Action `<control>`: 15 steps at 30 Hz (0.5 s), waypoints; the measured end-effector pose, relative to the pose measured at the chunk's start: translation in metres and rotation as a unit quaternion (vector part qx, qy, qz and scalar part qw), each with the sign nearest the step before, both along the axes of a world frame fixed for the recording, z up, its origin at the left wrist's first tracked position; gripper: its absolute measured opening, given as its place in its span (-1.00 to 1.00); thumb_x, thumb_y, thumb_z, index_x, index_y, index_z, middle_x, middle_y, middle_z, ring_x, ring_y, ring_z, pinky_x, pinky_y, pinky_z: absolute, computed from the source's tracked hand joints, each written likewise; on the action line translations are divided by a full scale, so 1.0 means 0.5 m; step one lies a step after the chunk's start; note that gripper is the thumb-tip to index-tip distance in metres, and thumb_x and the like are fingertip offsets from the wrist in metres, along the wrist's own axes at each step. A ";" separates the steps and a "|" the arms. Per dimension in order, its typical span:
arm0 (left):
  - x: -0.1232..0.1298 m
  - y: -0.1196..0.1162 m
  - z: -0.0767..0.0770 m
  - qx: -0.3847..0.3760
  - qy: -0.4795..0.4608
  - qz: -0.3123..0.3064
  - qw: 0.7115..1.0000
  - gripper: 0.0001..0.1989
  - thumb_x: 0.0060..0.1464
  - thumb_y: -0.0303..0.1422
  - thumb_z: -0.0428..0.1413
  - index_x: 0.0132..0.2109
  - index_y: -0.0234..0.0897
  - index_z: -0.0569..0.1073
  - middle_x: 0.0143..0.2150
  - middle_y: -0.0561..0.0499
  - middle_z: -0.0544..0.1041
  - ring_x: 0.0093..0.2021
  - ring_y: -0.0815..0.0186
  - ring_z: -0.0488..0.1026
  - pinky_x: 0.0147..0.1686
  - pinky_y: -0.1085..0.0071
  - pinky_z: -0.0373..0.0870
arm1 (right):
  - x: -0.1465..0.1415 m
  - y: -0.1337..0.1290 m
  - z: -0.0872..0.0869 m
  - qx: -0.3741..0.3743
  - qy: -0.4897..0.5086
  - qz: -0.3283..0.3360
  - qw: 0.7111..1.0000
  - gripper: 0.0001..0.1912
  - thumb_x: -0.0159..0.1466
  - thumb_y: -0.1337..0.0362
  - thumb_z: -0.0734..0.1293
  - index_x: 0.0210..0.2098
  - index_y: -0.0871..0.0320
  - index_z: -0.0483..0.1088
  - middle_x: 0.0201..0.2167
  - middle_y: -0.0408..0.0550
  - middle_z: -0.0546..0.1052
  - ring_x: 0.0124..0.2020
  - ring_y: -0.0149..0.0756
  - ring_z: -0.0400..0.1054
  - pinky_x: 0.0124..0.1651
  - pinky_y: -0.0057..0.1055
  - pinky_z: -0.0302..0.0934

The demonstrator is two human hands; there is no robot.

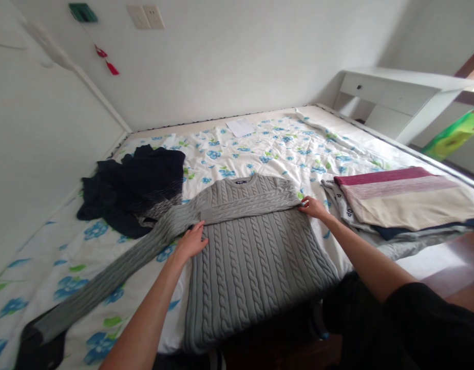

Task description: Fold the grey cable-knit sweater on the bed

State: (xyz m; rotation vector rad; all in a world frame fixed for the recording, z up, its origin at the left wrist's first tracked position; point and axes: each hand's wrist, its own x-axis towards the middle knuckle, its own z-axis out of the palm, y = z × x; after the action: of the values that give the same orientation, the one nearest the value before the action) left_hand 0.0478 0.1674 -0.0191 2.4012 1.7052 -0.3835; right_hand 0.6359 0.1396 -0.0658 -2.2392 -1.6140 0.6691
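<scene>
The right hand's grip is closed, thumb and fingers pinching the edge of the grey cable-knit sweater where one sleeve folds across the chest. The left hand rests its fingertips by that sleeve's cuff; whether its grip is clamped on the knit I cannot tell. The sweater lies front up on a bed, its lower end at the near edge.

A dark neck label bears pale lettering — too small to read. On a pale garment at the right, letters including an "O" and "P" show, the rest covered by a folded striped garment.

The other sleeve stretches toward the lower left, its cuff over a dark thing that is hard to name. A crumpled navy garment hides its own shape.

Blue flowers cover the sheet — white paper lies farther back, near the wall with its sockets. A white drawer unit stands beyond.
</scene>
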 end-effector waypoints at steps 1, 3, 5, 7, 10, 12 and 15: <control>0.000 0.000 0.000 -0.002 -0.001 -0.001 1.000 -0.29 0.37 -0.22 -0.01 0.56 -0.41 0.41 0.75 -0.25 0.15 0.55 -0.05 0.44 0.57 0.14 0.29 | -0.006 0.002 -0.001 -0.007 -0.004 -0.006 1.000 -0.59 0.42 0.14 0.56 0.18 0.20 0.62 -0.07 0.07 0.76 -0.10 -0.14 0.65 -0.08 -0.42 0.36; 0.001 0.001 0.001 -0.006 -0.003 -0.003 1.000 -0.28 0.37 -0.21 -0.01 0.56 -0.44 0.40 0.75 -0.27 0.14 0.56 -0.07 0.42 0.58 0.12 0.29 | -0.014 0.005 -0.002 -0.020 -0.023 0.002 1.000 -0.63 0.43 0.09 0.57 0.08 0.21 0.66 -0.10 0.08 0.76 -0.11 -0.12 0.64 -0.13 -0.43 0.33; 0.001 0.001 0.004 -0.009 -0.005 -0.003 1.000 -0.27 0.37 -0.21 -0.02 0.56 -0.46 0.39 0.76 -0.28 0.13 0.57 -0.08 0.41 0.58 0.10 0.29 | -0.014 0.008 -0.003 -0.018 -0.046 0.012 0.999 -0.70 0.43 0.10 0.56 -0.02 0.20 0.69 -0.15 0.08 0.75 -0.11 -0.10 0.63 -0.15 -0.44 0.30; 0.001 0.000 0.007 -0.010 -0.005 -0.001 1.000 -0.27 0.38 -0.20 -0.03 0.56 -0.45 0.39 0.76 -0.27 0.12 0.56 -0.08 0.42 0.58 0.09 0.29 | -0.003 0.007 -0.004 -0.010 -0.068 -0.002 0.998 -0.74 0.44 0.10 0.55 -0.08 0.18 0.71 -0.19 0.08 0.74 -0.10 -0.09 0.63 -0.17 -0.43 0.27; 0.002 -0.003 0.013 -0.015 -0.002 -0.005 1.000 -0.28 0.39 -0.19 -0.04 0.56 -0.44 0.39 0.76 -0.26 0.11 0.57 -0.05 0.41 0.58 0.11 0.28 | 0.020 0.004 -0.009 -0.028 -0.079 -0.029 0.996 -0.71 0.45 0.05 0.53 -0.15 0.17 0.72 -0.26 0.09 0.72 -0.11 -0.06 0.63 -0.18 -0.41 0.28; 0.003 -0.004 0.015 -0.017 0.003 -0.007 1.000 -0.27 0.40 -0.19 -0.06 0.57 -0.47 0.36 0.77 -0.26 0.10 0.60 -0.03 0.37 0.60 0.13 0.25 | 0.028 0.002 -0.014 -0.040 -0.072 -0.026 0.996 -0.70 0.46 0.05 0.52 -0.13 0.19 0.72 -0.24 0.11 0.73 -0.10 -0.04 0.63 -0.14 -0.40 0.33; 0.003 -0.004 0.016 -0.019 0.010 -0.004 1.000 -0.26 0.41 -0.20 -0.05 0.58 -0.48 0.35 0.77 -0.26 0.09 0.61 -0.01 0.37 0.61 0.15 0.22 | 0.023 0.003 -0.021 0.012 -0.050 0.010 0.999 -0.63 0.41 0.23 0.53 0.17 0.20 0.68 -0.02 0.13 0.74 -0.02 -0.07 0.64 0.04 -0.35 0.43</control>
State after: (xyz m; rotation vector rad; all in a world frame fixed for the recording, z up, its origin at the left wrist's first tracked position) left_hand 0.0494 0.1656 -0.0109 2.3869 1.6817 -0.4389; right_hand 0.6475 0.1411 -0.0762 -2.2745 -1.6846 0.5485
